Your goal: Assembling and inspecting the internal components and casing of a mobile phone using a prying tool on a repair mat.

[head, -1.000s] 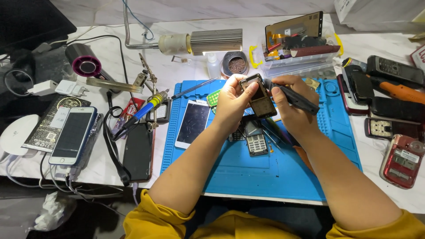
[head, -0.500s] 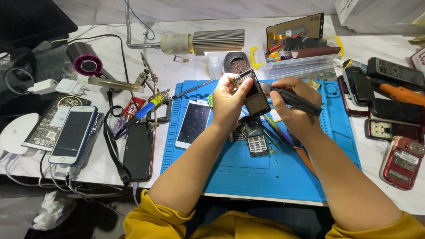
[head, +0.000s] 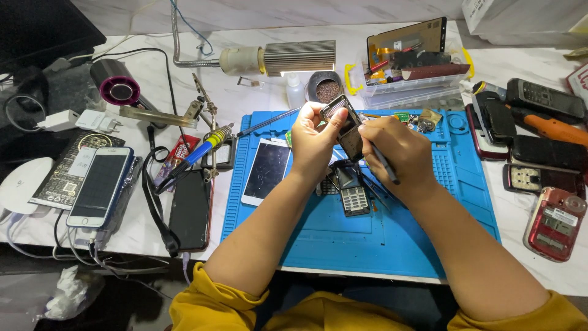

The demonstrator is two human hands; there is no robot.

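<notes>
Left hand point(head: 313, 136) pinches small dark phone point(head: 344, 125) above blue mat point(head: 392, 245); right hand point(head: 395, 150) grips thin black tool point(head: 384, 164), tip against phone.

My white marble-look bench point(head: 245, 98) carries a blue mat point(head: 367, 245). A gooseneck lamp point(head: 288, 58) shines down at the back. Below the front edge lies dark floor point(head: 37, 288).

cracked white-framed screen point(head: 264, 171) on blue mat point(head: 392, 245), white phone's grey screen point(head: 100, 186) left
</notes>
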